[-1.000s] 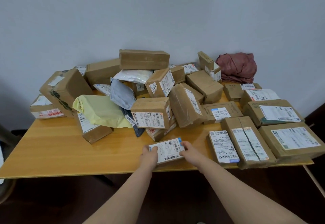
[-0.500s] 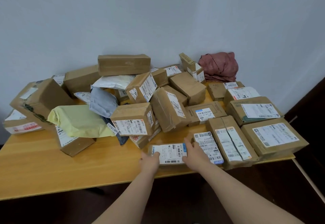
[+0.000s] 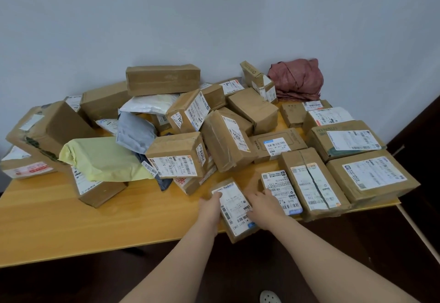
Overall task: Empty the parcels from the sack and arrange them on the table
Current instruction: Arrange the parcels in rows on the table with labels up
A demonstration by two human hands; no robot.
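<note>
Small brown cardboard parcel (image 3: 234, 207), white barcode label up, is sitting at 6 o'clock on the yellow wooden counter (image 3: 59, 219), long axis pointing away and skewed, near end overhanging the front edge. Left hand (image 3: 210, 207) is gripping its 9 o'clock side with fingers curled onto the label. Right hand (image 3: 264, 204) is clamping the 3 o'clock side, thumb on the label edge; its fingertips are lying over the neighbour's corner, so exact curl there is hard to tell.

Step, by my read: placing, i.e. squaring this one into the tidy row.

- At 3 o'clock, just beside: flat brown labelled parcel (image 3: 281, 190), then tape-wrapped brown box (image 3: 312, 181).
- At 10 to 12 o'clock: unsorted heap, including a yellow-green plastic mailer (image 3: 102, 157).
- At 1 o'clock, far corner: crumpled dusty-pink sack (image 3: 297, 81), looking emptied.

Next move is needing a push away from the edge plus a slight twist to parallel the neighbour, then letting go and picking from the heap.
</note>
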